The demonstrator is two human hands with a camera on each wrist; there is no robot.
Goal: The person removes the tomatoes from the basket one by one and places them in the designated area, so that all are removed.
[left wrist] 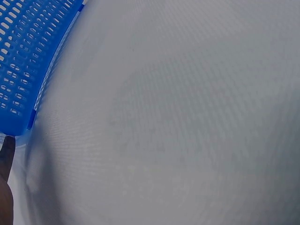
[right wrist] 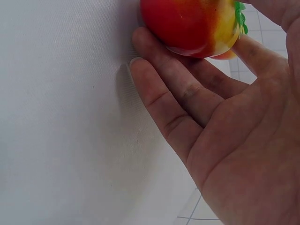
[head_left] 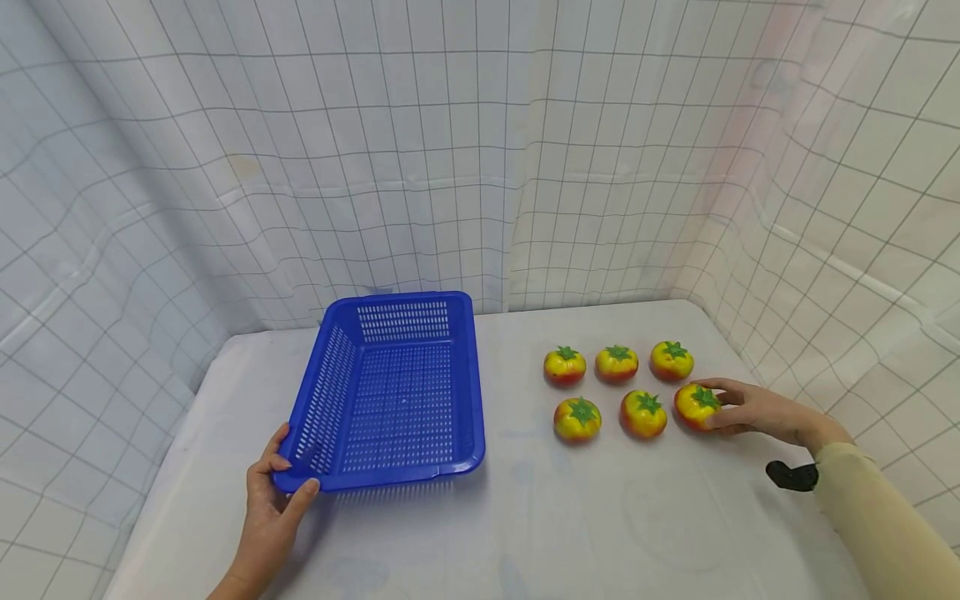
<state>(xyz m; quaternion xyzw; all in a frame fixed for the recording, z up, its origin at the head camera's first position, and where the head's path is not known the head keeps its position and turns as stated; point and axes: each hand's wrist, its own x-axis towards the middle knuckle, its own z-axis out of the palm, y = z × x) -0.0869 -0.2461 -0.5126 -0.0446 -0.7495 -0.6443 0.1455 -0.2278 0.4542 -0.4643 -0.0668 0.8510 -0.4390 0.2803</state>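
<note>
A blue plastic basket point(head_left: 401, 400) with slotted walls stands on the left of the table; nothing lies in it. My left hand point(head_left: 272, 508) grips its near left corner, thumb over the rim. One fingertip also shows against the basket point(left wrist: 35, 61) at the left wrist view's edge. On the right, my right hand point(head_left: 757, 414) has its thumb and fingers around a red and yellow toy tomato point(head_left: 693, 406) with a green leafy top. That tomato point(right wrist: 187, 23) sits low at the white cloth in the right wrist view, fingers along its side.
Several more toy tomatoes lie in two rows, such as the near middle one point(head_left: 642, 415) and the far left one point(head_left: 565, 367). White cloth point(head_left: 555, 517) covers the table. Gridded white curtains point(head_left: 480, 167) enclose the back and sides.
</note>
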